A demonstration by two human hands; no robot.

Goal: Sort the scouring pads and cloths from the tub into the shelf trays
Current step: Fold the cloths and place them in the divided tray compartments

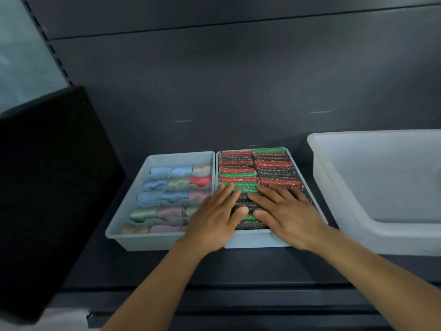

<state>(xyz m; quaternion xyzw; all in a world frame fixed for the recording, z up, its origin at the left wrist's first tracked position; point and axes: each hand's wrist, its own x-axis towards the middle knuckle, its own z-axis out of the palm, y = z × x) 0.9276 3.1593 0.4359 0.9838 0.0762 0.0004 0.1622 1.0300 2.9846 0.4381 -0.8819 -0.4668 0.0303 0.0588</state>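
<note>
Pressing flat at lower centre of frame: left hand (212, 220) and right hand (288, 211), fingers straight and spread, gripping nothing, laid on scouring pads (238, 174) packed in rows in right tray (257, 240). Just beside it, to the left: second tray (148, 242) of rolled cloths (157, 183). At right edge: white tub (372, 237). All resting on dark shelf (238, 266) against dark grey back panel (238, 80). Black board (47, 187) at left; pale pane (19, 56) at upper left.

Premises appear to be a shop aisle. Evidence: dark metal back panels (238, 75) across the top of the frame, a slotted shelving upright (53, 52) at upper left, and a display shelf (262, 268) at centre carrying trays (133, 237) of cloths (167, 194) and scouring pads (272, 168) in neat rows.
</note>
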